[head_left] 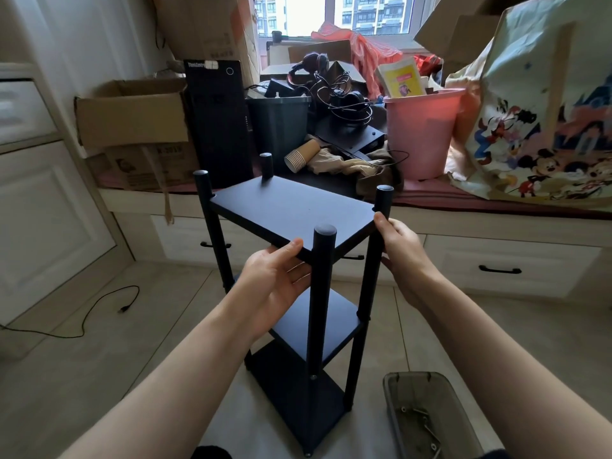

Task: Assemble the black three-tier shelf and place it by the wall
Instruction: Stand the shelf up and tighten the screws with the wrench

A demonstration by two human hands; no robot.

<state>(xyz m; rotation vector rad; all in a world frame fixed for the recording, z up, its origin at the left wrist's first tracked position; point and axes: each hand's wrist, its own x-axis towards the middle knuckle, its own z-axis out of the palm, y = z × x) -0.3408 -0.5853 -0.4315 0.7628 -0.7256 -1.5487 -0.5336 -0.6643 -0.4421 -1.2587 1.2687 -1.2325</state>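
The black three-tier shelf point(291, 207) stands upright on the tiled floor in front of me, its three boards joined by black round posts at the corners. My left hand point(275, 276) holds the near edge of the top board, thumb on top and fingers underneath. My right hand point(400, 246) grips the right front post just under the top board, thumb at the board's corner. The nearest post point(323, 279) rises between my two hands.
A clear plastic tray point(427, 415) with several screws lies on the floor at lower right. A cluttered window bench with drawers point(496, 260) runs behind the shelf, holding cardboard boxes, a black computer tower point(218, 120) and a pink bucket point(420, 127). A black cable point(99, 303) trails at left.
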